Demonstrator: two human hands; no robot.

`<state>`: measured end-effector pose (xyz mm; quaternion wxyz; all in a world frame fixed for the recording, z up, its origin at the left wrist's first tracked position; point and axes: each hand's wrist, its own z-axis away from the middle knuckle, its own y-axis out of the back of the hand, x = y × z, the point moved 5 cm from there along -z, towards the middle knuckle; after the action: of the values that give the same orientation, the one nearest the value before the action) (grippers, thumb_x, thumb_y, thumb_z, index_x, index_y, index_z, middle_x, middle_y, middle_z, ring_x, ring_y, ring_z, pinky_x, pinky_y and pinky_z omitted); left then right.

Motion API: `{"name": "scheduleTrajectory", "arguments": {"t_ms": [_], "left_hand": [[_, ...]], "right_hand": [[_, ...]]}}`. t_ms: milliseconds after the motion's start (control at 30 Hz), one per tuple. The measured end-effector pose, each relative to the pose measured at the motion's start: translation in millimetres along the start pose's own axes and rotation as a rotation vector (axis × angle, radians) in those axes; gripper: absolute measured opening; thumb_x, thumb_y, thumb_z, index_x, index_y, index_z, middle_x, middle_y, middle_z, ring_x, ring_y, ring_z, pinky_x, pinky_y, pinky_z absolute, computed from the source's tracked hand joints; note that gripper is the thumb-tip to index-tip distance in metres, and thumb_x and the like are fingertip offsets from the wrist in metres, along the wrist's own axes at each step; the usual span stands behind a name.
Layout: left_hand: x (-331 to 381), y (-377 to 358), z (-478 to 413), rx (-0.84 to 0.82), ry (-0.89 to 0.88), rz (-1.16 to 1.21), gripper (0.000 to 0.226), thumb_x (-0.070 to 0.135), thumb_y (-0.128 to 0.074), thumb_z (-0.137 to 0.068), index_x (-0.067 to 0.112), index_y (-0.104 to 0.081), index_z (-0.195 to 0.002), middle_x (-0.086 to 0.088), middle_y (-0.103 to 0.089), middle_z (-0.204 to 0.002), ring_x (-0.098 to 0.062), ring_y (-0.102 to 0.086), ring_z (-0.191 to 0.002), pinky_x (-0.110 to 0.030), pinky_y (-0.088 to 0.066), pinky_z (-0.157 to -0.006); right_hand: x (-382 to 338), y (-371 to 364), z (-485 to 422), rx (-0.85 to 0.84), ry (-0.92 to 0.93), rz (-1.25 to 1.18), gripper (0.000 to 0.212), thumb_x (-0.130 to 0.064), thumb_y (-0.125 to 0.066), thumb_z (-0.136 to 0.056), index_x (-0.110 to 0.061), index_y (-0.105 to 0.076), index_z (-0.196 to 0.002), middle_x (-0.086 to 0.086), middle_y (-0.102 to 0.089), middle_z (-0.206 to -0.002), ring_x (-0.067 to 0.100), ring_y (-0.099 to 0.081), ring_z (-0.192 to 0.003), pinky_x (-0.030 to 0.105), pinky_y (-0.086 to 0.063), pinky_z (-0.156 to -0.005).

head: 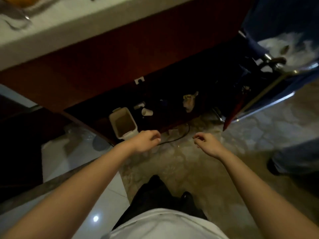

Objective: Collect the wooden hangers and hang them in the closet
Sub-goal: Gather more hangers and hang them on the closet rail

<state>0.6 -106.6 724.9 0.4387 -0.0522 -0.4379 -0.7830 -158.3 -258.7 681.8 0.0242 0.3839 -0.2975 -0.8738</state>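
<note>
Head view: the camera looks steeply down at a beige marbled floor (172,163), which meets glossy white tiles (107,200) at 7 o'clock. From 9 to 1 o'clock runs a red-brown wooden cabinet (112,54) with a pale worktop (72,23); the things lying on it are blurred beyond telling. A small white socket (139,80) sits on the cabinet's panel. In the dark recess under it, a white bin (123,124) stands open at 12 o'clock. Beyond the bin, a paper cup (147,112) lies on its side and a crumpled wrapper (189,100) lies toward 1 o'clock. A blue cart (276,23) with white linen (293,47) stands at 2 o'clock. A second person's jeans leg and dark shoe (284,161) are at 3 o'clock.

Nothing on the cup or wrapper is sharp enough to read.

Both bare forearms reach forward over the floor. The left hand (146,141) hangs just in front of the bin, its fingers loosely curled round nothing. A black cable (174,139) on the floor runs out from behind its fingertips toward 1 o'clock. The right hand (207,144) is well apart from the left, its fingers likewise slack and empty. Where the wooden hangers are cannot be told from this view.
</note>
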Motion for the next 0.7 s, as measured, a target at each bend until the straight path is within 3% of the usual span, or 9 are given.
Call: {"name": "scheduleTrajectory", "arguments": {"t_ms": [133, 300, 400, 500, 700], "left_hand": [[20.2, 63.9, 10.7, 0.069, -0.026, 0.027, 0.040, 0.034, -0.041, -0.098, 0.020, -0.043, -0.136, 0.000, -0.052, -0.134, -0.015, -0.053, -0.117, -0.026, -0.044, -0.093], [44.7, 158.1, 35.4, 0.235, -0.119, -0.028, 0.040, 0.034, -0.042, -0.097, 0.023, -0.044, -0.135, 0.005, -0.052, -0.134, -0.008, -0.052, -0.118, -0.028, -0.046, -0.097], [59.0, 207.5, 51.9, 0.365, -0.178, -0.108, 0.037, 0.036, -0.044, -0.096, 0.027, -0.046, -0.132, 0.009, -0.054, -0.131, -0.004, -0.053, -0.115, -0.029, -0.046, -0.098], [70.6, 248.6, 66.1, 0.453, -0.240, -0.143, 0.035, 0.036, -0.045, -0.095, 0.029, -0.048, -0.129, 0.012, -0.058, -0.126, 0.000, -0.055, -0.110, -0.025, -0.046, -0.096], [90.1, 331.2, 83.5, 0.650, -0.357, -0.214, 0.033, 0.040, -0.046, -0.093, 0.033, -0.050, -0.125, 0.017, -0.059, -0.118, 0.006, -0.054, -0.104, -0.018, -0.047, -0.089]], "right_hand": [[-73.8, 44.0, -29.2, 0.026, 0.231, 0.097, 0.030, -0.020, -0.048, -0.095, -0.014, -0.058, -0.122, 0.006, -0.063, -0.116, 0.021, -0.057, -0.110, 0.032, -0.043, -0.091], [-180.6, 95.7, -47.5, 0.044, 0.438, 0.114, 0.028, -0.027, -0.047, -0.096, -0.022, -0.056, -0.122, -0.012, -0.060, -0.096, 0.013, -0.058, -0.097, 0.030, -0.048, -0.083], [-239.9, 124.7, -41.1, 0.115, 0.590, 0.182, 0.029, -0.030, -0.047, -0.095, -0.027, -0.056, -0.122, -0.009, -0.062, -0.112, 0.009, -0.057, -0.106, 0.031, -0.047, -0.092], [-290.6, 150.6, -28.6, 0.198, 0.727, 0.174, 0.027, -0.028, -0.050, -0.093, -0.027, -0.059, -0.118, -0.006, -0.065, -0.106, 0.009, -0.061, -0.100, 0.034, -0.049, -0.091], [-365.0, 188.4, -21.9, 0.299, 0.872, 0.301, 0.030, -0.036, -0.047, -0.091, -0.033, -0.056, -0.120, -0.013, -0.063, -0.107, 0.001, -0.058, -0.098, 0.026, -0.051, -0.086]]}}
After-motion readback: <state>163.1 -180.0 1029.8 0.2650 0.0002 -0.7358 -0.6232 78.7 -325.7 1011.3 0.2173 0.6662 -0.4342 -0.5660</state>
